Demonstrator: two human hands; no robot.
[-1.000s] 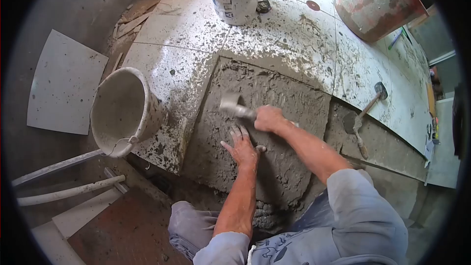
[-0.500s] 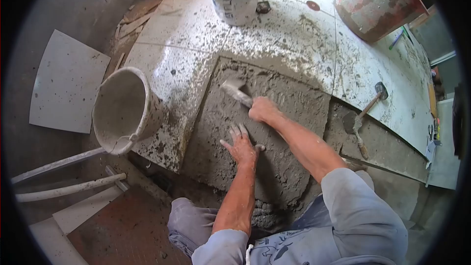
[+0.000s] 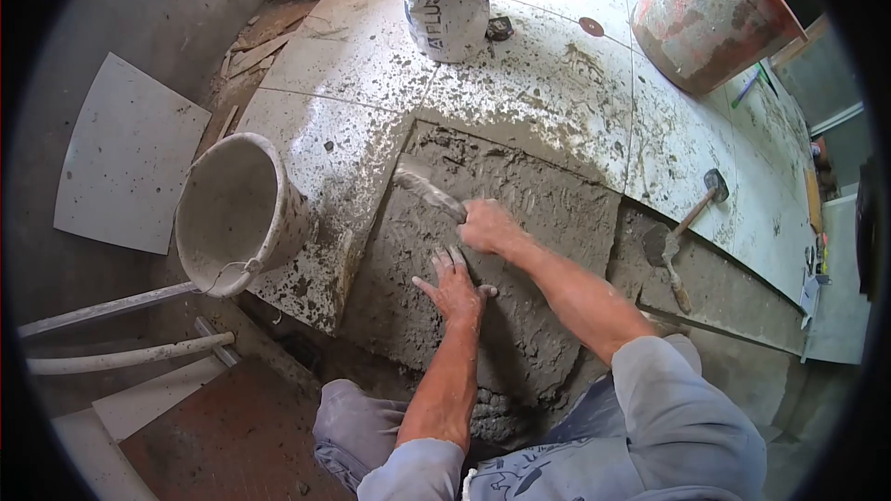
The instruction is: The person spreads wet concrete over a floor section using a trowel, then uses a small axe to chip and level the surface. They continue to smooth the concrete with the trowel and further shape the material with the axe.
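Observation:
My right hand is wrapped round the handle of a mortar-smeared trowel. The trowel's far end lies at the upper left part of a square bed of wet grey mortar, near the tile edge. Below it, my left hand rests on the mortar with its fingers spread and holds nothing. The mortar is rough and lumpy, with a heap of it between my knees.
A mortar-stained bucket stands left. White floor tiles lie beyond, with a printed bag, a reddish tub and a dark red disc. To the right lie a hammer and another mortar-caked tool.
My right hand and the trowel have shifted left and slightly down across the mortar, toward its left edge. My left hand stays spread in nearly the same place.

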